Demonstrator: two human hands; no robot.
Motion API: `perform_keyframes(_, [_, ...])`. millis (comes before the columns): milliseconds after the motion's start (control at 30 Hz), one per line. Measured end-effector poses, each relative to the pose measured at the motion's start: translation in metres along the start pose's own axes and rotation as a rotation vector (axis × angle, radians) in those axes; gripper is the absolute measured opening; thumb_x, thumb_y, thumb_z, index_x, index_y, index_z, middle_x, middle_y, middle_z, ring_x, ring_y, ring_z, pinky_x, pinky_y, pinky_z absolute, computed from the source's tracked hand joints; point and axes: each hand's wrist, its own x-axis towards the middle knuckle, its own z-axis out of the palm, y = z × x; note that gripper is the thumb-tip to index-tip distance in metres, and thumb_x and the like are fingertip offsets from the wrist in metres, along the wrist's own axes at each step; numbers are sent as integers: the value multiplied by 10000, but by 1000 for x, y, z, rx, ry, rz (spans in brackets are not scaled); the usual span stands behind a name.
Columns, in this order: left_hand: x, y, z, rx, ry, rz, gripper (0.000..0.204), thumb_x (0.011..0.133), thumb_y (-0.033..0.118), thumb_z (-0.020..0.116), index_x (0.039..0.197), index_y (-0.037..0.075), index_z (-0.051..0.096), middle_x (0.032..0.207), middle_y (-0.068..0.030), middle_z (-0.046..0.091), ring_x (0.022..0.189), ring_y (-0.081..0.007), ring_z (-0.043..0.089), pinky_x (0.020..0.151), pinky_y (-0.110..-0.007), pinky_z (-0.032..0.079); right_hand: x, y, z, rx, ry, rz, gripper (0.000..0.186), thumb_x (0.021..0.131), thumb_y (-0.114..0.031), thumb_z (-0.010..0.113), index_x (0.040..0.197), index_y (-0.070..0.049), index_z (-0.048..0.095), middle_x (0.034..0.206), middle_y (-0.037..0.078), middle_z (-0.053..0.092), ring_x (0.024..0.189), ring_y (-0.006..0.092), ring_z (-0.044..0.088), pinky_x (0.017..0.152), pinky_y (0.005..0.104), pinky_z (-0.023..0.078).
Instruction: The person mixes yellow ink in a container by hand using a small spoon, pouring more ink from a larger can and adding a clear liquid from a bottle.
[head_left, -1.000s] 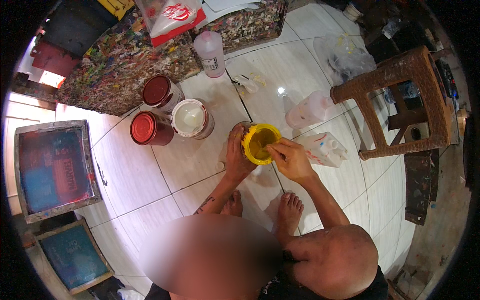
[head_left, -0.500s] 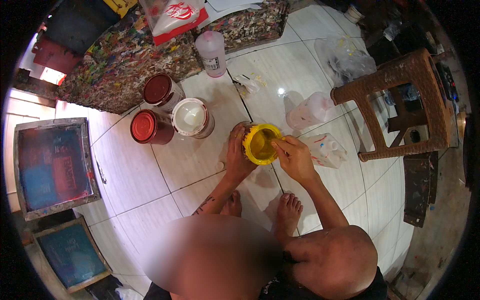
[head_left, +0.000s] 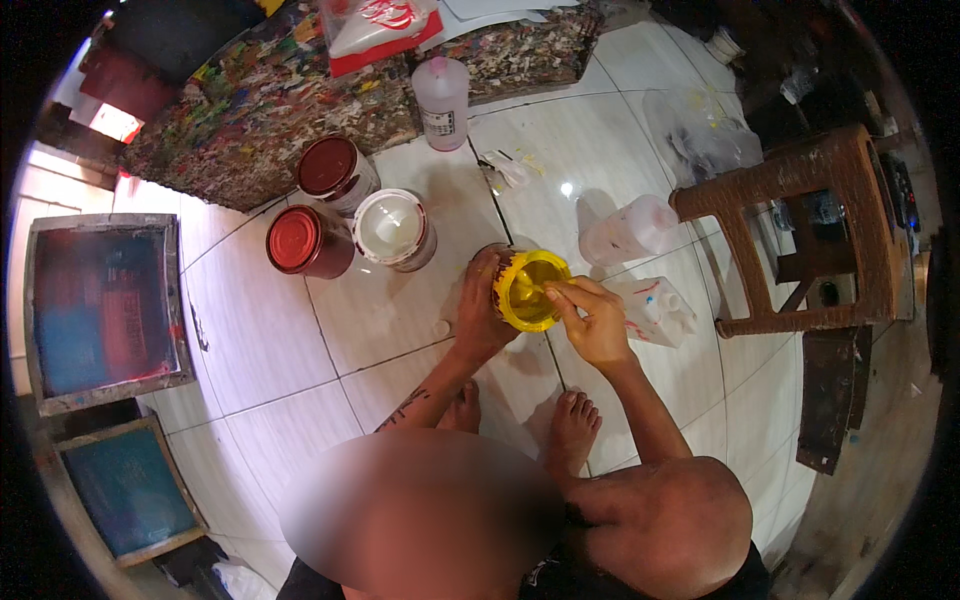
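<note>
A round can of yellow paint [head_left: 517,308], its rim smeared yellow, stands in front of me and tips a little. My left hand [head_left: 480,312] wraps round its left side. Over the right rim, my right hand [head_left: 598,325] pinches a thin yellow-coated stick [head_left: 539,289], whose lower end is in the paint; its exact kind I cannot make out. Left of the can are an uncovered tub of white paint [head_left: 392,228], a can with a bright red lid [head_left: 294,240] and one with a dark red lid [head_left: 328,166].
A clear bottle [head_left: 630,230] and a whitish jug [head_left: 658,312] lie close to my right hand. Another bottle [head_left: 441,105] stands by the paint-crusted block [head_left: 270,110]. A brown stool [head_left: 790,240] is at the right, framed screens [head_left: 105,310] at the left. Between them runs the tiled floor [head_left: 270,360].
My right hand has shifted slightly within its grip, and the stick shows more plainly in the paint. The whole view has moved a little; my left hand keeps its hold.
</note>
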Motion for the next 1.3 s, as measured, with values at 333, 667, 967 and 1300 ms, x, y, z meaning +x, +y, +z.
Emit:
perform_keyframes(333, [0, 7, -7, 33, 12, 24, 999, 578, 160, 910, 1406, 11, 371, 1384, -249, 459, 1275, -447, 454, 1060, -499, 403, 0, -6, -2, -113, 44, -19, 138, 913, -45, 635, 1000, 10, 726, 838, 141, 679, 682, 242, 650, 645, 320, 514])
perform_keyframes(667, [0, 7, -6, 42, 62, 75, 996, 567, 160, 911, 1393, -11, 382, 1395, -254, 452, 1285, -441, 453, 1086, -496, 382, -2, -4, -5, -131, -73, 125, 123, 904, -31, 643, 977, 30, 722, 873, 152, 696, 746, 229, 674, 665, 312, 523])
perform_keyframes(967, [-3, 1, -2, 47, 55, 70, 1000, 554, 177, 917, 1388, -10, 396, 1417, -244, 444, 1307, -437, 438, 1110, -500, 357, -1, -4, -5, -154, -78, 76, 150, 898, -60, 670, 1010, 28, 716, 832, 153, 674, 696, 223, 651, 641, 321, 511])
perform_keyframes(1300, [-2, 4, -3, 44, 50, 77, 1013, 566, 181, 914, 1398, -23, 374, 1415, -236, 449, 1311, -428, 435, 1118, -498, 346, -2, -5, 0, -12, -8, 31, 126, 897, -42, 662, 992, 15, 723, 794, 142, 667, 684, 212, 646, 614, 310, 492])
